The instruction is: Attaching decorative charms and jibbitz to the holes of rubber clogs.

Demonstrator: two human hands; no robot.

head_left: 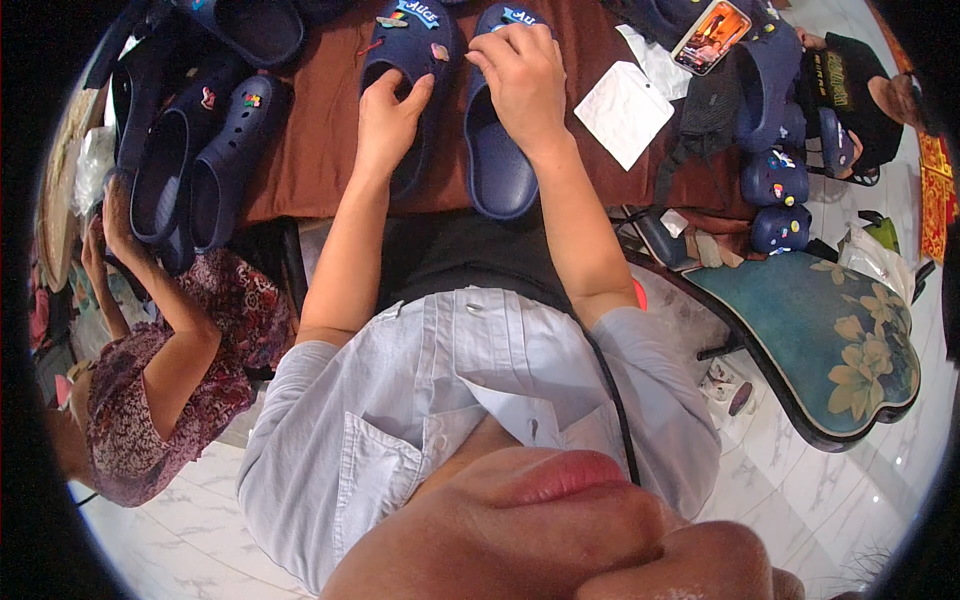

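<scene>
Two navy clogs lie side by side on the brown cloth in front of me. The left clog (447, 58) carries a light-blue lettered charm, a rainbow charm and a small pink planet-like charm. At its opening, my left hand (390, 122) grips the upper, fingers partly inside and thumb on top. My right hand (522, 85) bends over the upper of the right clog (500, 180), fingers curled and pressed together beside a light-blue lettered charm (520, 17). Whatever those fingertips hold is hidden.
The brown cloth (310, 150) covers the table. To the right lie white paper (625, 115), a lit phone (713, 38), a black mesh bag (708, 110) and more clogs (775, 178). Other clogs (225, 165) line the left. People sit on both sides; a teal floral chair (810, 320) stands right.
</scene>
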